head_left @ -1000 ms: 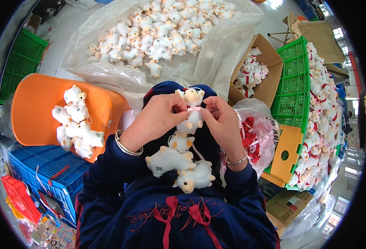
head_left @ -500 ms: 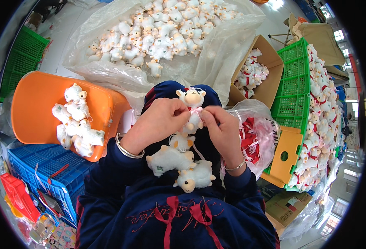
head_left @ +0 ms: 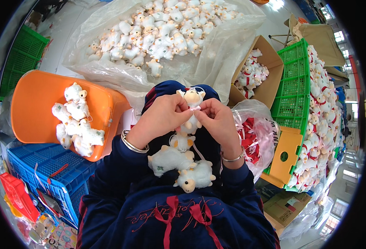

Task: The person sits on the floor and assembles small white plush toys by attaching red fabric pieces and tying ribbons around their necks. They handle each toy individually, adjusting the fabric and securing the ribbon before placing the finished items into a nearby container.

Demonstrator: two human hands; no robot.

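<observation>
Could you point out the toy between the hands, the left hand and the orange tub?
Toy [head_left: 192,98]: head view, on its face.
Left hand [head_left: 159,117]: head view, back of the hand.
Orange tub [head_left: 37,108]: head view, bare inner wall.

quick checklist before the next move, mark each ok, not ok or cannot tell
1. Left hand at the pale pink ribbon: ok, fingertips pinched there.
2. Right hand at the ribbon: ok, thumb and finger pinched opposite.
3. White plush toy with cream muzzle face up: ok.
4. Ribbon fastened firmly: cannot tell, fingertips hide it.
5. Lap free of other white plush toys: not ok, several lie there.
6. Red fabric pieces nearby: ok, bagged in translucent plastic beside the right forearm.
</observation>
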